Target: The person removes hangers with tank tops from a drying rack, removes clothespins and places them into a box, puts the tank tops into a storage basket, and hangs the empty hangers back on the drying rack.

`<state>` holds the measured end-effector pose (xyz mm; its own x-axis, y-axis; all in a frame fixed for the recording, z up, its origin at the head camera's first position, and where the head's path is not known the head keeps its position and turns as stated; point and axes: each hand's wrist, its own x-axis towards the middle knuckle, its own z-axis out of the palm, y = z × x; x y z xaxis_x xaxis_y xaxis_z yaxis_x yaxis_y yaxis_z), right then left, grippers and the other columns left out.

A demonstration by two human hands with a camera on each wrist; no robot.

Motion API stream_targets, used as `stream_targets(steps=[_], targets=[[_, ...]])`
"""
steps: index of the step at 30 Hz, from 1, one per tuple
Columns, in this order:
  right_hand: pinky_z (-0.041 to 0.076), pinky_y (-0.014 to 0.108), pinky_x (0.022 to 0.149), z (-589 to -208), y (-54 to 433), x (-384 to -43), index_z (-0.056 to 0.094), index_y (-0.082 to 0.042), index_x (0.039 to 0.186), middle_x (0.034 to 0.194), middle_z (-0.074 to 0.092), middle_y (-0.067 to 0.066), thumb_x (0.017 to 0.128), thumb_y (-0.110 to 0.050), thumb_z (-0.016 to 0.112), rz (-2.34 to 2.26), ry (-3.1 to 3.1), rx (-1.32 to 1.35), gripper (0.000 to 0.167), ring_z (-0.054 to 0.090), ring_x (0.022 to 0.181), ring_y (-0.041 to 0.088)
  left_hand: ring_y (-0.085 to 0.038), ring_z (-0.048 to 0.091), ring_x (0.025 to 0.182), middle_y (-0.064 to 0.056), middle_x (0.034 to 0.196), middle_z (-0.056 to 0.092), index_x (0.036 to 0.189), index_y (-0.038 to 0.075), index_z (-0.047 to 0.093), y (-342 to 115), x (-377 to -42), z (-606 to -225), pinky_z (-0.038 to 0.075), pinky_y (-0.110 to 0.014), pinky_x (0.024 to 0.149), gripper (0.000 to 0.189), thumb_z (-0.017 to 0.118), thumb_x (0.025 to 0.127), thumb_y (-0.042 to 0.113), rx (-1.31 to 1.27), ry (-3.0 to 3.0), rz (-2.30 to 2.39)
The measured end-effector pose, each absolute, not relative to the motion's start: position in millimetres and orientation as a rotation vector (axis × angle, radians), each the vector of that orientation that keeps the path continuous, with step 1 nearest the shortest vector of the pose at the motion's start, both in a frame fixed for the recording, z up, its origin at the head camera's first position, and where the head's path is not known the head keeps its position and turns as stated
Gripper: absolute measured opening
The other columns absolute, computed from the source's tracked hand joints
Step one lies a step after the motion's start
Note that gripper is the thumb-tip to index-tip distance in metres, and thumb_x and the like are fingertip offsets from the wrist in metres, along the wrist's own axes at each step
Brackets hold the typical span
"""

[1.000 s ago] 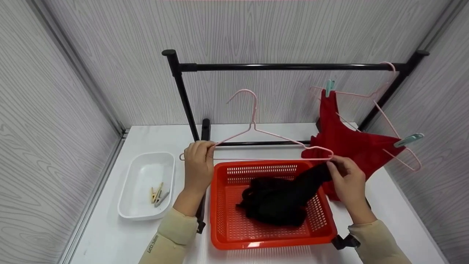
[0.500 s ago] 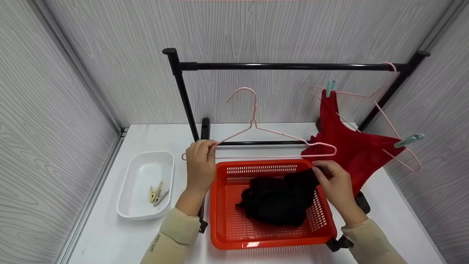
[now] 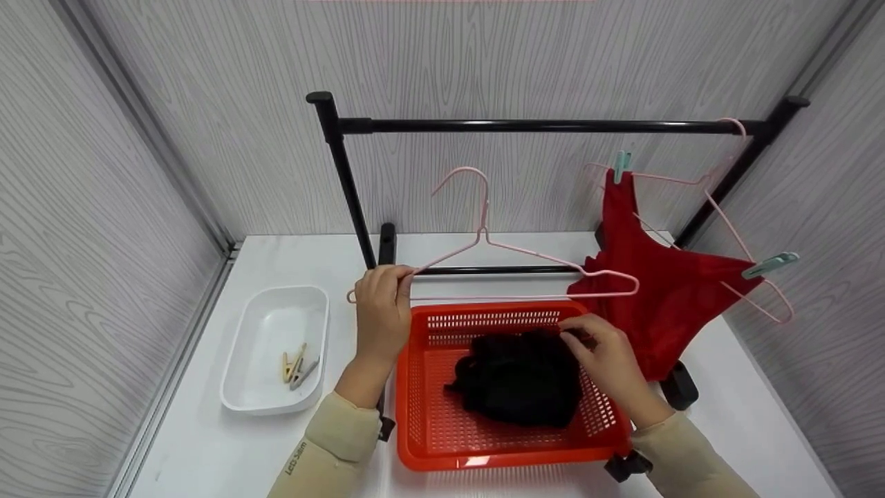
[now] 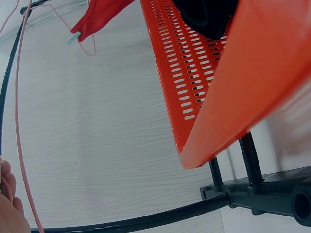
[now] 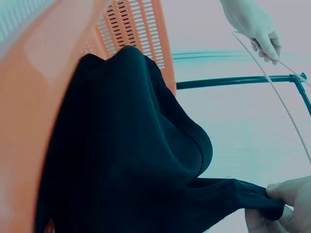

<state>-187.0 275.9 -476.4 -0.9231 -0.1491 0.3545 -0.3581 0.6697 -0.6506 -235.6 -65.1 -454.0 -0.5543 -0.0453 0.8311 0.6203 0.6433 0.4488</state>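
My left hand (image 3: 384, 308) grips the left end of a pink wire hanger (image 3: 483, 214), which stands upright, hook up, above the far rim of the red basket (image 3: 511, 462). A crumpled black garment (image 3: 522, 384) lies in that basket. Over its right side, my right hand (image 3: 608, 353) pinches a narrow strap-like end of the cloth between thumb and fingers. The right wrist view shows this strap (image 5: 238, 195) drawn out from the bulk of the garment. In the left wrist view only some fingers (image 4: 7, 182) show at the left edge, around the hanger's wire.
A black rack (image 3: 553, 126) stands behind. From its right end hangs a red garment (image 3: 643, 277), held on another pink hanger by teal clothespins (image 3: 771, 265). A white tray (image 3: 238, 346) with a few clothespins (image 3: 296, 366) sits left of the basket.
My right hand has moved left and slightly down, from the hanger's right end to over the basket, bringing the black cloth's end along. The hanger has shifted slightly right with my left hand.
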Motion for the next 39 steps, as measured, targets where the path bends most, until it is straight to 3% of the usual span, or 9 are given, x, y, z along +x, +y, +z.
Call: stream_targets(steps=[6,15,28,35,39], targets=[[0.055,0.032,0.081,-484,272,-187,0.074,-0.012,0.106,0.103,0.068,-0.006,0.091,-0.004,0.072,1.073,-2.712,0.507,0.018,0.062,0.091,0.011,-0.027,0.059,0.089,-0.008,0.095,0.065,0.102,0.005,0.065,-64,-235,-455,0.042,-0.040,0.076,0.008,0.067,0.094,0.006,-0.456,-1.994,-0.922],[0.053,0.041,0.094,-489,270,-185,0.073,-0.020,0.108,0.106,0.066,-0.010,0.092,-0.005,0.071,1.092,-2.855,0.546,0.023,0.061,0.098,0.012,-0.025,0.058,0.088,-0.007,0.096,0.066,0.103,0.006,0.066,-63,-234,-454,0.041,-0.040,0.076,0.010,0.067,0.093,0.003,-0.451,-2.006,-0.929],[0.052,0.043,0.095,-498,264,-182,0.072,-0.024,0.107,0.105,0.066,-0.012,0.091,-0.008,0.073,0.987,-2.981,0.631,0.023,0.061,0.100,0.012,-0.025,0.058,0.087,-0.006,0.094,0.066,0.102,0.007,0.066,-63,-234,-456,0.041,-0.039,0.076,0.007,0.065,0.096,0.010,-0.463,-2.005,-0.922],[0.053,0.042,0.092,-497,263,-181,0.072,-0.023,0.106,0.104,0.066,-0.012,0.092,-0.013,0.073,1.002,-2.928,0.699,0.017,0.062,0.097,0.011,-0.026,0.058,0.086,-0.006,0.093,0.065,0.101,0.007,0.066,-62,-234,-456,0.042,-0.040,0.077,0.010,0.069,0.092,0.004,-0.462,-1.993,-0.930],[0.053,0.040,0.091,-495,263,-181,0.073,-0.022,0.107,0.104,0.066,-0.012,0.095,-0.018,0.071,1.018,-2.902,0.724,0.013,0.061,0.097,0.010,-0.026,0.059,0.087,-0.006,0.093,0.065,0.101,0.006,0.066,-61,-235,-456,0.042,-0.041,0.077,0.007,0.066,0.096,0.011,-0.477,-1.990,-0.924]])
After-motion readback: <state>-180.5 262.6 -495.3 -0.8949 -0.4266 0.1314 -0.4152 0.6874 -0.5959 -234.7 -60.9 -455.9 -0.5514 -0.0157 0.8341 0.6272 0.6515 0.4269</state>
